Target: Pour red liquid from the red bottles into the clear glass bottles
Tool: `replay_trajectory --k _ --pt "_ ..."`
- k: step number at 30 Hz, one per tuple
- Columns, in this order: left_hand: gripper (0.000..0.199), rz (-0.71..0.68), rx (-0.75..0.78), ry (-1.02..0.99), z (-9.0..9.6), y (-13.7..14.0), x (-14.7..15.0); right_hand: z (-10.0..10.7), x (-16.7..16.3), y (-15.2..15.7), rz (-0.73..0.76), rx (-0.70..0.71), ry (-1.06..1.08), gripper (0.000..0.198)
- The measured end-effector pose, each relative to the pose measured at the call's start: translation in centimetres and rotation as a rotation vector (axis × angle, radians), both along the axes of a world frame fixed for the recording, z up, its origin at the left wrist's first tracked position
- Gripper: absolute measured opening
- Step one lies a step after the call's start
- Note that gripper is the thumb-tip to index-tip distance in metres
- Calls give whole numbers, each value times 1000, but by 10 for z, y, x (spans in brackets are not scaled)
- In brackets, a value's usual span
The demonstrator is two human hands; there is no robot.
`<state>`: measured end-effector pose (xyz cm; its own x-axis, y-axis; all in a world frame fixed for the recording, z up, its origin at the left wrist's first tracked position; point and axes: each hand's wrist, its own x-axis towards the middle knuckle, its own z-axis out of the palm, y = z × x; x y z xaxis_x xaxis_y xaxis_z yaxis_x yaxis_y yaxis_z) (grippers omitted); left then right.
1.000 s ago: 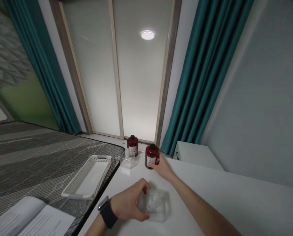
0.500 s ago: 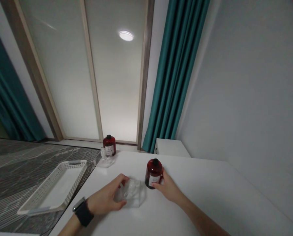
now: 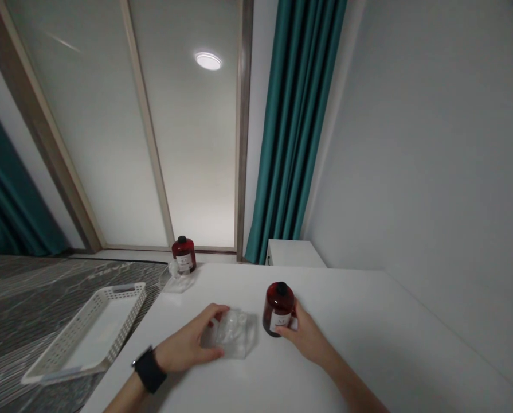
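My right hand (image 3: 308, 339) grips a dark red bottle (image 3: 277, 301) with a black cap and a white label. The bottle stands upright, thumb at its front and fingers behind its right side. My left hand (image 3: 191, 344), a dark watch on its wrist, has thumb and fingers around the left side of a clear plastic box (image 3: 235, 338). Crumpled clear plastic shows inside or on the box; which, I cannot tell. At the table's far left corner stands a second red bottle (image 3: 184, 252), with another clear plastic box (image 3: 179, 282) in front of it.
Both hands work over a white table (image 3: 325, 298). On the left, lower than the tabletop, is a white perforated basket (image 3: 127, 327). A white cabinet (image 3: 294, 252) stands beyond the far edge, near a green curtain (image 3: 290, 143) and the grey wall.
The dark red bottle in my right hand has shifted right, farther from the clear plastic box. My left hand stays at the box. The whole view has turned slightly to the right.
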<state>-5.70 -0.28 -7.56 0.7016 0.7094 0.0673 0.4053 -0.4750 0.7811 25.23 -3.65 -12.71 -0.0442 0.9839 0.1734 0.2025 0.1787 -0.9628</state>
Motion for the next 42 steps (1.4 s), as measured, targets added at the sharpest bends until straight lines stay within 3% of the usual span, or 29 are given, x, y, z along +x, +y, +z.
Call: replay_trajectory --k 11,17,23,26,28,30,36,42 --pt "49 32 67 90 10 -2 49 -22 11 30 -137 172 -65 71" --pt "51 174 178 -66 -3 -6 64 -30 22 26 -240 339 -282 58" --pt "65 310 518 -48 -13 -12 56 2 25 4 -411 553 -426 26" --pt "65 309 645 9 -14 -12 54 28 5 -7 -327 675 -515 23" --pt "64 314 691 38 -15 -13 55 41 -15 -12 -181 672 -610 24" --pt "62 322 722 43 -15 -15 57 48 -34 -16 -126 640 -667 21" --pt "55 311 767 16 -18 -24 65 32 -58 -21 -179 543 -598 11" --pt "71 238 705 -12 -20 -27 71 26 -48 -26 -191 506 -518 10"
